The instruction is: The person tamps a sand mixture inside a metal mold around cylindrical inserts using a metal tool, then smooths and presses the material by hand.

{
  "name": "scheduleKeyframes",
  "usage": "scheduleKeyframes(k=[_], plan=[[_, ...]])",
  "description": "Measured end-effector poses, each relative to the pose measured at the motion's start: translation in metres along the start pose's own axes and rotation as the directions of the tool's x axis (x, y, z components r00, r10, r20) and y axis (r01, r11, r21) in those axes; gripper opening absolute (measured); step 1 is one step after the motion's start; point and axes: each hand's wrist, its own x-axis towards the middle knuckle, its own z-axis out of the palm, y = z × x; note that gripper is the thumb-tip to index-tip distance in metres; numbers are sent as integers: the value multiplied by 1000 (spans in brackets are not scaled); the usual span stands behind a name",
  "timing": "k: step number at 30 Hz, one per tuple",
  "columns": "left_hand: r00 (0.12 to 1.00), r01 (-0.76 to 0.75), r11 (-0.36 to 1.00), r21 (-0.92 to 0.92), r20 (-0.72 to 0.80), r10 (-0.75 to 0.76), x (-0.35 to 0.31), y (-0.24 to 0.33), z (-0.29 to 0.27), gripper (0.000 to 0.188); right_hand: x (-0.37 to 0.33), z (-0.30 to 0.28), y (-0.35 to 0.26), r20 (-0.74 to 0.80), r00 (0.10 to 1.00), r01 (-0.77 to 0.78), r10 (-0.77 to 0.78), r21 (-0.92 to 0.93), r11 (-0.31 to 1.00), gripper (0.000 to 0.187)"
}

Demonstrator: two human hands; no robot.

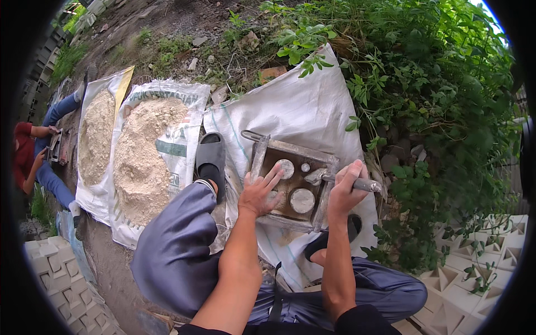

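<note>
Right of the frame's center, a rectangular mould frame [301,151] lies on a white woven sack [304,114], with round grey discs [302,201] inside. The left hand [261,194], fingers spread, reaches over its left side, partly covering one disc. The right hand [344,188], at the mould's right side, is closed around the handle of a trowel [367,185], whose pale-coated head points left, over the mould's interior. Pale powder [144,162] heaps on sacks at left.

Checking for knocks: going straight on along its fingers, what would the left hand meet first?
Probably the upper large pale disc in the square frame, by the fingertips of the left hand; whether they touch is unclear.
</note>
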Motion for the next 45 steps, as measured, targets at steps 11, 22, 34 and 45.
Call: scheduleKeyframes(k=[11, 22, 34, 45], plan=[[1000, -15, 1000, -1, 6, 15, 6, 3, 1, 72, -26, -3, 38, -19, 994, 103, -106, -97, 990, 26], [999, 21, 1000, -1, 43, -21, 2, -3, -2, 72, -12, 16, 28, -66, 997, -29, 29, -5, 1000, 33], [1000, -13, 1000, -3, 7, 13, 4, -1, 3, 73, -2, 6, 6, -272, 960, 93, -69, 77, 993, 34], [1000, 0, 1000, -4, 21, 0, 6, 1, 0, 71, -14, 0, 52, 101, 989, 118, -110, -76, 990, 33]])
